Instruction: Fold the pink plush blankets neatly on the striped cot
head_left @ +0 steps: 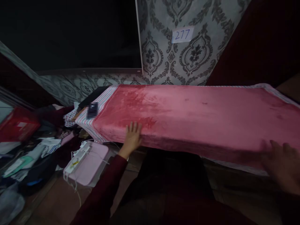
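Observation:
A pink plush cloth with a striped border lies spread over a long, low surface, its front edge hanging down. Darker, brushed patches show on its left part. My left hand rests on the front edge of the cloth, left of the middle, fingers apart and holding nothing. At the far right, my right hand is at the front edge of the cloth. It is blurred, with its fingers looking spread; whether it presses on the cloth is hard to tell. A small dark, pixelated object sits on the striped left border.
A large dark television hangs on the patterned wall, beside a paper marked 277. Below left, a pink box carries a white power strip with cables. Heaped clothes and a red box lie further left.

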`<action>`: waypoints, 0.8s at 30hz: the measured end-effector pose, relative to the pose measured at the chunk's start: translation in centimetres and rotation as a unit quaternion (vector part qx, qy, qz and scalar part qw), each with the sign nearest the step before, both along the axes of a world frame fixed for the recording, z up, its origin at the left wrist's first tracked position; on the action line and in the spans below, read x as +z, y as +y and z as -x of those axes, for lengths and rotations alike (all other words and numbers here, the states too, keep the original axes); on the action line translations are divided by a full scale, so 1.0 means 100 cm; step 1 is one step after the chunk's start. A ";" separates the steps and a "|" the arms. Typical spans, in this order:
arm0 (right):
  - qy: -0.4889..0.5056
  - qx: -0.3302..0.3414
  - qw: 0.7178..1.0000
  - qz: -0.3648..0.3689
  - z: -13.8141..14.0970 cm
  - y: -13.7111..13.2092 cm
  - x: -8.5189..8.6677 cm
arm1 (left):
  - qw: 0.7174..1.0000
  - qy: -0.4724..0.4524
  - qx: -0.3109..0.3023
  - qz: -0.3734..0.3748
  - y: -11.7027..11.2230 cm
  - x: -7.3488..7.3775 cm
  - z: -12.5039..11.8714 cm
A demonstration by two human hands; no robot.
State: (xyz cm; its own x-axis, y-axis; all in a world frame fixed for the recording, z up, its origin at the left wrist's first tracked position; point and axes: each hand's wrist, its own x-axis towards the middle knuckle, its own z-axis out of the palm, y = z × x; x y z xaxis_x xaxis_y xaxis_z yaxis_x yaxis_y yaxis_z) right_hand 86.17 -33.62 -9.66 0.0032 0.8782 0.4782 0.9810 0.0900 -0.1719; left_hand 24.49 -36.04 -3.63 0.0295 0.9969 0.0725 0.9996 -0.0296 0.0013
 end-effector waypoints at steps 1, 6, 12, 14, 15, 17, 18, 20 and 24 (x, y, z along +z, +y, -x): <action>0.015 -0.008 1.000 -0.011 0.011 0.001 0.004 | 0.999 -0.018 -0.045 -0.006 0.000 -0.004 -0.020; 0.060 0.016 0.998 -0.025 0.077 0.008 0.027 | 0.943 -0.127 -0.306 -0.023 -0.004 -0.025 -0.113; 0.009 0.110 0.994 0.002 0.160 0.041 0.030 | 0.938 -0.184 -0.277 -0.094 0.018 -0.007 -0.086; -0.008 0.153 0.988 0.029 0.202 0.055 0.031 | 0.971 -0.161 -0.142 -0.104 0.035 0.009 -0.037; -0.015 0.175 0.983 0.044 0.227 0.061 0.034 | 0.982 -0.144 -0.064 -0.102 0.043 0.017 -0.011; -0.033 0.225 0.970 0.082 0.284 0.070 0.043 | 0.988 -0.104 0.070 -0.087 0.055 0.031 0.036; -0.044 0.255 0.960 0.103 0.314 0.074 0.049 | 0.987 -0.083 0.114 -0.083 0.059 0.036 0.055; -0.066 0.315 0.936 0.142 0.370 0.077 0.061 | 0.984 -0.047 0.165 -0.053 0.063 0.040 0.080; -0.086 0.393 0.894 0.196 0.441 0.076 0.069 | 0.985 -0.003 0.173 0.010 0.061 0.027 0.091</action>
